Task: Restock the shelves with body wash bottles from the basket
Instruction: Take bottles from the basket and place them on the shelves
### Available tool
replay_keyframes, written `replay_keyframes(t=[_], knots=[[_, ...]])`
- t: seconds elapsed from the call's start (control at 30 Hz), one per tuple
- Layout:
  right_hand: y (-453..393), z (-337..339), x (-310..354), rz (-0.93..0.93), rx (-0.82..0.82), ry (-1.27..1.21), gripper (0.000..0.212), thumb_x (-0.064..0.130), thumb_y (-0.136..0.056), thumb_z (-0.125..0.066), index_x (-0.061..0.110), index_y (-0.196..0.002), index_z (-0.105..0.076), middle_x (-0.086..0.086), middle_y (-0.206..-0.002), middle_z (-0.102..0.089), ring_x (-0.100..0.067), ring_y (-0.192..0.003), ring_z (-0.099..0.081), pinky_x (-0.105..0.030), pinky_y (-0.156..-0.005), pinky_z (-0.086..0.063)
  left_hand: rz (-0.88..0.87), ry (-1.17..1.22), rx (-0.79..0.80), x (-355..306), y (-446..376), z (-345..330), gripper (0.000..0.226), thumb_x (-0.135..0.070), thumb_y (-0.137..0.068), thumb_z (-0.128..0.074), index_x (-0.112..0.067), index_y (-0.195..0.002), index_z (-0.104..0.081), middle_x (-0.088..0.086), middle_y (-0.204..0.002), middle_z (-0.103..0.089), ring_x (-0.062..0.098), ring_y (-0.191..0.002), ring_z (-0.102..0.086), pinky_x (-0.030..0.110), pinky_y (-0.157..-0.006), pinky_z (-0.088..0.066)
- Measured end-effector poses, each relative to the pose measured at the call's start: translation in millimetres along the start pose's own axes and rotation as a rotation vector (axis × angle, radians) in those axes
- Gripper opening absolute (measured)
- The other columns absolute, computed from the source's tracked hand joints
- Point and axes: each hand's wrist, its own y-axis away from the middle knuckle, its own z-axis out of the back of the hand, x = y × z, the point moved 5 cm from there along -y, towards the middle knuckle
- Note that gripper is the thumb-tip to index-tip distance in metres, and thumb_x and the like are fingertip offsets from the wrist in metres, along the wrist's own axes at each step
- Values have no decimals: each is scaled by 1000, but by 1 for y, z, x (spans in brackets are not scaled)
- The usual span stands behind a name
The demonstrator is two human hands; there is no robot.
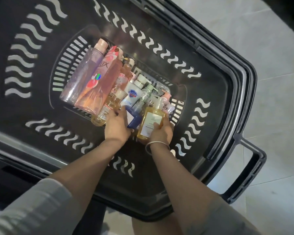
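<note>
A deep black basket holds several body wash bottles on its bottom. Both my hands reach down into it. My right hand grips an amber pump bottle with a white label. My left hand lies on another amber bottle and a dark blue bottle, its fingers curled over them. A tall clear lilac bottle and a pink Lux bottle lie at the left of the pile. A white bottle with a blue badge sits in the middle.
The basket's black pull handle sticks out at the lower right over a pale tiled floor. Wavy slots pierce the basket's walls. No shelf is in view.
</note>
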Motion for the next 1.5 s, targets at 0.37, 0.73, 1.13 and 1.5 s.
replay_keyframes(t=[0.37, 0.73, 1.13, 1.5], knots=[[10, -18, -1, -8, 48, 338, 120, 30, -72, -78, 28, -149, 14, -5, -150, -23, -26, -136, -28, -45, -103, -39, 120, -10, 72, 5, 10, -2, 98, -31, -69, -81, -29, -145, -19, 12, -131, -35, 39, -118, -43, 49, -86, -45], [36, 14, 33, 193, -65, 199, 100, 30, -67, -83, 24, -147, -24, -5, -133, -43, -26, -124, -40, -36, -99, -39, 43, 152, -238, -19, 35, 54, 97, -40, -58, -84, -26, -140, -33, 11, -133, -39, 35, -129, -35, 50, -92, -45], [213, 162, 210, 558, -177, -137, 80, 28, -58, -86, 24, -127, -47, 4, -106, -52, -7, -95, -48, -20, -77, -40, -43, 415, -631, -131, 199, 268, 95, -47, -55, -83, -31, -136, -37, 3, -112, -44, 25, -108, -50, 41, -82, -49], [412, 357, 348, 807, -331, -379, 93, 22, -58, -84, 24, -140, -40, 4, -124, -51, -13, -117, -46, -19, -86, -33, -346, 564, -876, -266, 400, 464, 91, -39, -53, -84, -34, -133, -42, 3, -101, -42, 25, -96, -51, 42, -78, -50]])
